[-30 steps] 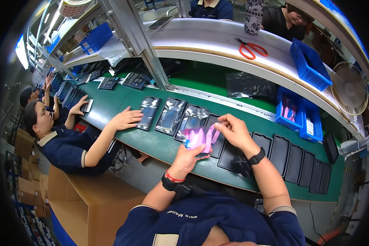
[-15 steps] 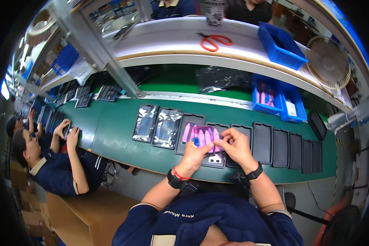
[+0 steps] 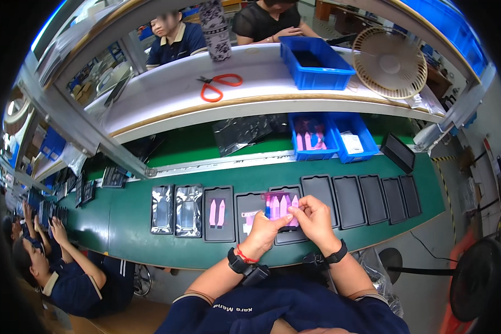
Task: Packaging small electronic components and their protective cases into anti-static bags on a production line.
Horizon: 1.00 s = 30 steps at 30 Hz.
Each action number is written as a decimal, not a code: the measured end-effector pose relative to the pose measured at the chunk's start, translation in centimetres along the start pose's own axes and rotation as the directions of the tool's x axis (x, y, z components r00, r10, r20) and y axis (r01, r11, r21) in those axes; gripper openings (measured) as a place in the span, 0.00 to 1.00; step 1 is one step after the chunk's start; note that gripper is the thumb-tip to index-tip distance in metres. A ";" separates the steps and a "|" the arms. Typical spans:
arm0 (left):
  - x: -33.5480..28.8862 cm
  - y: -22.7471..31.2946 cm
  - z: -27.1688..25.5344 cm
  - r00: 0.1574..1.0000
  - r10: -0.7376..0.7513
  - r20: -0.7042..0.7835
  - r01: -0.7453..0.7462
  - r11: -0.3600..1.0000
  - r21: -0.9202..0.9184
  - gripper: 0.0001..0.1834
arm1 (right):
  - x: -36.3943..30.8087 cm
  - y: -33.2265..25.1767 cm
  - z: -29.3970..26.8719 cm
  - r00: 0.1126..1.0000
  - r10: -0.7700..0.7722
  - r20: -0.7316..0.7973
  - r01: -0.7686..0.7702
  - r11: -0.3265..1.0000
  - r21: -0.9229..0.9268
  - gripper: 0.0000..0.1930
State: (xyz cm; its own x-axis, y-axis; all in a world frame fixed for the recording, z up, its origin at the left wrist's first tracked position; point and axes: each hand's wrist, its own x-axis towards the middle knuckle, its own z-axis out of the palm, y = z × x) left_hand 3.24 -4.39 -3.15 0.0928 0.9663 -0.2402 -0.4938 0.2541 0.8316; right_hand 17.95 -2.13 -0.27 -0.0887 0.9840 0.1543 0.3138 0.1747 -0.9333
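My left hand (image 3: 263,232) grips a stack of pink pointed strips (image 3: 283,205), fanned out, with purple and blue showing at one end. Thumb and fingers of my right hand (image 3: 315,221) are pinched at the stack's right side. Both hands hover over a black tray (image 3: 292,239). To its left, a black tray (image 3: 240,203) holds a pink and white piece, partly hidden by my left hand. Farther left, two pink pointed strips (image 3: 217,214) lie side by side in another black tray (image 3: 210,238).
Two plastic-wrapped trays (image 3: 188,211) end the row at left; several bare black trays (image 3: 350,201) extend right. Blue bins (image 3: 315,156) stand behind, one with pink strips. Above, a shelf (image 3: 261,108) carries orange-handled scissors (image 3: 221,86) and a blue bin (image 3: 317,78). A co-worker (image 3: 75,278) sits at left.
The whole view has shifted, so the shelf shows more fully. My hands, still on the pink strips, have moved right along the row of trays, uncovering the two strips in the tray at left.
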 end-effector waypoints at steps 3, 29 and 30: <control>0.6 1.0 0.8 0.978 -0.169 0.121 0.197 0.943 -0.267 0.13 | 1.5 3.8 -2.6 0.984 0.124 -0.125 -0.080 0.947 0.311 0.04; 6.8 -4.7 12.5 0.925 -0.288 0.250 0.334 0.928 -0.167 0.12 | 0.9 8.0 -16.5 0.910 0.158 -0.383 -0.072 0.971 0.229 0.04; 7.0 -4.6 12.4 0.930 -0.279 0.239 0.323 0.931 -0.169 0.13 | 1.4 7.7 -18.4 0.915 0.201 -0.349 -0.205 0.978 0.024 0.06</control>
State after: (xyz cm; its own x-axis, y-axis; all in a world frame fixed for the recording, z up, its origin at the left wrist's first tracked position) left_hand 16.88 1.73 -2.42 0.4307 0.8378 -0.3356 -0.5760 0.5414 0.6124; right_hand 37.62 1.20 -1.29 0.3118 0.9478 0.0674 0.3026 -0.0319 -0.9526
